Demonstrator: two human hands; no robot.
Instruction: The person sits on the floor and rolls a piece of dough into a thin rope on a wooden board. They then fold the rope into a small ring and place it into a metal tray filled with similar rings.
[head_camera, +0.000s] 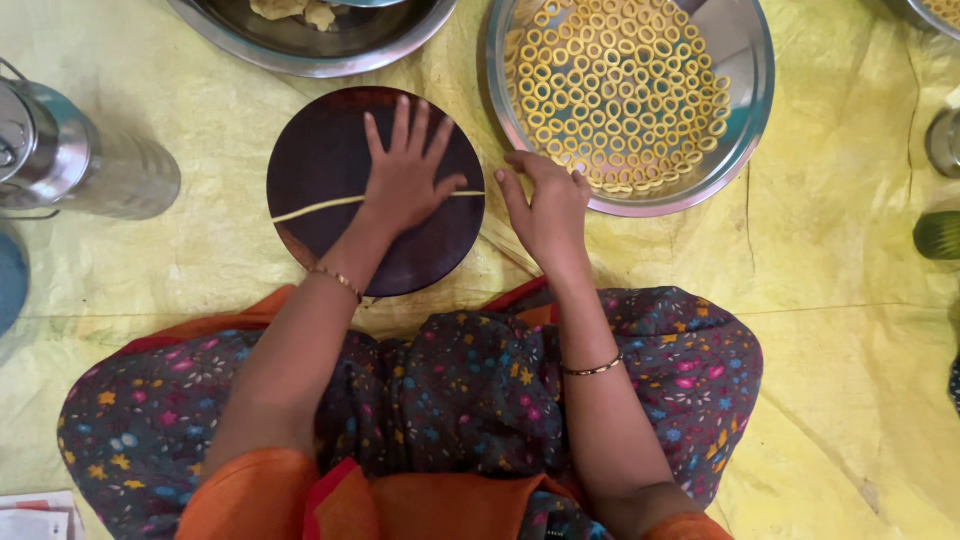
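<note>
Fingers (405, 125) of left hand (405, 180) splayed flat, pressing dough strand (315, 207).

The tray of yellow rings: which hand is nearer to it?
Right. The right hand is beside the tray of yellow rings; the left hand lies flat on the dark round board.

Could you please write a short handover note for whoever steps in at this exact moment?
Left hand: flat, fingers spread, pressing on a thin dough strand lying across the round dark board.
Right hand: fingers curled at the board's right edge, beside the strand's end; whether it grips it is unclear.
Done: many small yellow rings fill the steel tray ahead on the right.
Left: the strand is not yet shaped. More dough sits in the steel bowl ahead.
</note>
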